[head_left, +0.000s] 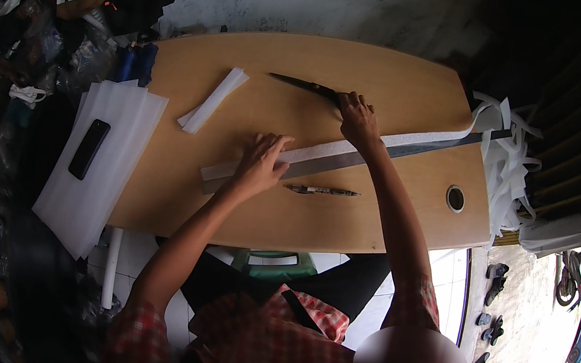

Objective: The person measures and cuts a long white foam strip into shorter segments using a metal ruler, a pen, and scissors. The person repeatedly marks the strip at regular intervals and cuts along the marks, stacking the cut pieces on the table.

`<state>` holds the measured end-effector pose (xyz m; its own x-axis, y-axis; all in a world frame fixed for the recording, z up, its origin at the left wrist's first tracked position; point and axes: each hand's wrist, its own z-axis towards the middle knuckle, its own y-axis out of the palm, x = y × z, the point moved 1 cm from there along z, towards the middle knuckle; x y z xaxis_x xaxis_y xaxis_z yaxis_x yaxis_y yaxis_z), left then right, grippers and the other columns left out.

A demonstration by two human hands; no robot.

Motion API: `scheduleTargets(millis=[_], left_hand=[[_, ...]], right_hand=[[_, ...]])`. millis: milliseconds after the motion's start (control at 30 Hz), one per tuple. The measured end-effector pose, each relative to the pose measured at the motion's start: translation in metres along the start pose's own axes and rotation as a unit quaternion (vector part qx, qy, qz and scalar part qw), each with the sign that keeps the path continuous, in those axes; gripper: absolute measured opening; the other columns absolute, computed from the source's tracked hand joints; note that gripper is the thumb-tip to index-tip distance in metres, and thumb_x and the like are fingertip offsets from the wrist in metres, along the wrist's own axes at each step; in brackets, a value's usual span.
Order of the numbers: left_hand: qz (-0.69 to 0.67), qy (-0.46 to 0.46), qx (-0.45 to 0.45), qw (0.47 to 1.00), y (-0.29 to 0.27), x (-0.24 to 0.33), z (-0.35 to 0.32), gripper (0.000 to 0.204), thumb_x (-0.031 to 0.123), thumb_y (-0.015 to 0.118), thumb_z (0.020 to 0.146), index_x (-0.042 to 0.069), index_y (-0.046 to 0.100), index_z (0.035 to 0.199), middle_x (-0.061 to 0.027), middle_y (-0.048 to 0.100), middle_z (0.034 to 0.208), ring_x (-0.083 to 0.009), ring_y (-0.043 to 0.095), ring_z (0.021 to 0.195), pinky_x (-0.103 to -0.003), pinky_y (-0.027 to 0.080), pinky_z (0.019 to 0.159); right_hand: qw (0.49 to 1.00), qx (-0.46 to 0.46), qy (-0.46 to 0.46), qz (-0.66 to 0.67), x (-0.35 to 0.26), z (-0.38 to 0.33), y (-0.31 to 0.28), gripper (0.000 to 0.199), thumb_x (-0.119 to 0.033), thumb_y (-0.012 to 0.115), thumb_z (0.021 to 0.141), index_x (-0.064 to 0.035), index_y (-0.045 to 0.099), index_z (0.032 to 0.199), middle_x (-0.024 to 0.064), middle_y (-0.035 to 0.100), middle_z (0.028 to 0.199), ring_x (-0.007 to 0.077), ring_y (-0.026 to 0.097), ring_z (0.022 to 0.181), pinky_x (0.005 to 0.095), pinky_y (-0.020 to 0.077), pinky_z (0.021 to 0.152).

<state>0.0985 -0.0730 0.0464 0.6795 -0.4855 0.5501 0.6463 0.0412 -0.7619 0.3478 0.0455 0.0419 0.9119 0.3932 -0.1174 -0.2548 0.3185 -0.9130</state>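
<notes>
A pair of black scissors [314, 88] is in my right hand [359, 121], its blades pointing left over the table's far half. My left hand [260, 165], fingers spread, rests at the near left end of a long white strip [326, 153] and a grey metal ruler [344, 161]. Strip and ruler lie side by side, slanting up to the right and passing beneath my right forearm. Just on the near side of the ruler lies a pen [322, 190]. A few short white strips [213, 101] lie to the left of the scissors.
The wooden table [275, 229] has a round hole [455, 198] at its right. A stack of white translucent sheets [91, 202] bears a black phone [89, 149] at the left edge. Loose white strips [510, 176] hang in a heap off the right end. Below is a green stool [276, 265].
</notes>
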Motion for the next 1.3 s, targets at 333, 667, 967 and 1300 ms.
scheduleTargets(millis=[333, 667, 967, 1300], left_hand=[[-0.106, -0.100, -0.095, 0.985, -0.002, -0.025, 0.010, 0.017, 0.015, 0.072, 0.091, 0.002, 0.064, 0.100, -0.0105, 0.071, 0.087, -0.0235, 0.068, 0.084, -0.037, 0.051, 0.076], [-0.287, -0.206, -0.180, 0.918, -0.033, -0.011, 0.026, 0.019, 0.017, 0.062, 0.103, 0.002, 0.062, 0.091, 0.0028, 0.054, 0.070, -0.0043, 0.046, 0.058, -0.024, 0.037, 0.053], [-0.332, -0.208, -0.164, 0.905, -0.040, -0.013, 0.025, 0.026, 0.025, 0.063, 0.103, 0.004, 0.061, 0.087, 0.0039, 0.051, 0.069, -0.0042, 0.044, 0.060, -0.023, 0.036, 0.054], [-0.373, -0.189, -0.145, 0.897, -0.056, 0.001, 0.029, 0.031, 0.030, 0.063, 0.103, 0.003, 0.062, 0.089, 0.0034, 0.052, 0.070, -0.0038, 0.046, 0.062, -0.022, 0.038, 0.054]], right_hand=[[0.985, -0.167, 0.004, -0.049, -0.002, 0.039, -0.004, 0.023, -0.012, 0.061, 0.091, -0.0023, 0.068, 0.111, 0.0197, 0.068, 0.118, 0.0337, 0.061, 0.123, 0.0478, 0.0546, 0.096], [0.967, -0.113, 0.037, 0.225, 0.036, -0.001, -0.065, 0.022, -0.014, 0.064, 0.096, 0.0048, 0.060, 0.108, 0.0237, 0.071, 0.090, 0.0392, 0.069, 0.085, 0.0455, 0.0521, 0.076], [0.793, -0.033, 0.073, 0.604, -0.001, -0.094, -0.168, 0.085, -0.069, 0.087, 0.069, -0.0009, 0.055, 0.109, -0.0004, 0.051, 0.084, 0.0096, 0.049, 0.073, 0.0263, 0.0416, 0.065], [0.793, -0.226, 0.164, 0.541, -0.074, -0.225, -0.124, 0.094, -0.086, 0.070, 0.070, 0.0026, 0.055, 0.097, 0.0084, 0.055, 0.076, 0.0190, 0.053, 0.071, 0.0355, 0.0446, 0.065]])
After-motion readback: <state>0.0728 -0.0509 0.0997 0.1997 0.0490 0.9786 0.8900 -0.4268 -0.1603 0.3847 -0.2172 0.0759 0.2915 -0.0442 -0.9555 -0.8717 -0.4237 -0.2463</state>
